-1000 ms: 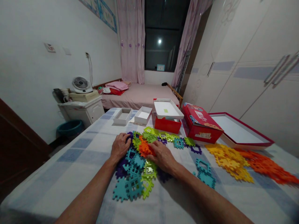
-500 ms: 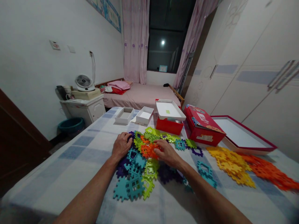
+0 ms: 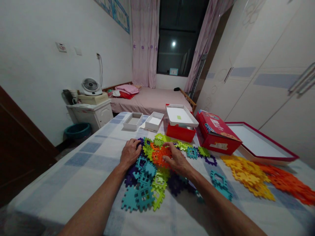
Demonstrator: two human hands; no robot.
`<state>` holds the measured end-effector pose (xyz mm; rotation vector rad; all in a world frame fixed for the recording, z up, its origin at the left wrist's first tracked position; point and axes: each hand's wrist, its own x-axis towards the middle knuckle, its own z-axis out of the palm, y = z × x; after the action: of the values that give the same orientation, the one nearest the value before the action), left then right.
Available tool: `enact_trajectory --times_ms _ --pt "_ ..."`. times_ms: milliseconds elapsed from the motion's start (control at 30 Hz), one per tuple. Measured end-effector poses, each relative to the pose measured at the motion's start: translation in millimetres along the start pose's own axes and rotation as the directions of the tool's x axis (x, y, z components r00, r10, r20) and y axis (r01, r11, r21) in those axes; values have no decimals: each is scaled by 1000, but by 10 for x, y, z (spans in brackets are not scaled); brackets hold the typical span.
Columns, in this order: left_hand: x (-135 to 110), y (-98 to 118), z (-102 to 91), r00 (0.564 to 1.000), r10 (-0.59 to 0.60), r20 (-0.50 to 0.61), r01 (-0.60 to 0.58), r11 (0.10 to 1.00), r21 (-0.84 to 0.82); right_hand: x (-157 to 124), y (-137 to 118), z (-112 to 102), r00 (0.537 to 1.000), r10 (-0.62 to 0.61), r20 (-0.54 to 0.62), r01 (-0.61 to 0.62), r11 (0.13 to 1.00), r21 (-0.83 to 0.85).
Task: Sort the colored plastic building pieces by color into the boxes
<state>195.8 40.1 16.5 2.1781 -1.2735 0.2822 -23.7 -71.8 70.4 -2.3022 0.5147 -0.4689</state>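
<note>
A pile of flat plastic interlocking pieces with toothed edges lies on the table. My left hand [image 3: 130, 152] rests at the pile's left edge, fingers loosely bent over purple pieces [image 3: 141, 142]. My right hand [image 3: 178, 160] is over the middle of the pile, with thumb and forefinger apart around orange interlocking pieces [image 3: 159, 155]. How many orange pieces it grips is hard to make out. Teal pieces [image 3: 144, 197] and lime green pieces [image 3: 159, 181] spread nearer to me. More purple pieces [image 3: 175, 184] lie partly under my right wrist.
Yellow pieces [image 3: 247, 175] and a separate orange heap [image 3: 286, 183] lie at the right. Behind the pile stand two small white boxes [image 3: 133, 123] [image 3: 154, 122], a red box with a white tray [image 3: 181, 114] on top, and a larger red carton [image 3: 218, 131]. A wide lid [image 3: 261, 141] lies beside it.
My right hand has shifted slightly, its fingers raised a little at the orange pieces. My left hand stays at the pile's left edge. The whole view has moved slightly.
</note>
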Motion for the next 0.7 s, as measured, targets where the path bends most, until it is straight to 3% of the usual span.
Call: enact_trajectory --times_ms 167,300,433,567,700 --pt "-3 -12 1 1000 12 -9 -12 1000 -5 150 -36 24 980 23 196 22 974 -227" --pt "-3 -7 0 1000 9 -16 -9 1000 10 122 -26 23 991 -15 133 59 941 -334" --pt "-3 2 -8 1000 9 -19 -9 1000 17 -19 -10 24 993 -107 48 116 960 -256" --pt "-1 -3 -13 1000 7 0 -7 1000 27 -163 -32 -97 1000 -15 -5 15 994 -107" --pt "12 -40 2 1000 22 7 -22 999 38 -321 -28 -426 994 41 -99 -40 999 14"
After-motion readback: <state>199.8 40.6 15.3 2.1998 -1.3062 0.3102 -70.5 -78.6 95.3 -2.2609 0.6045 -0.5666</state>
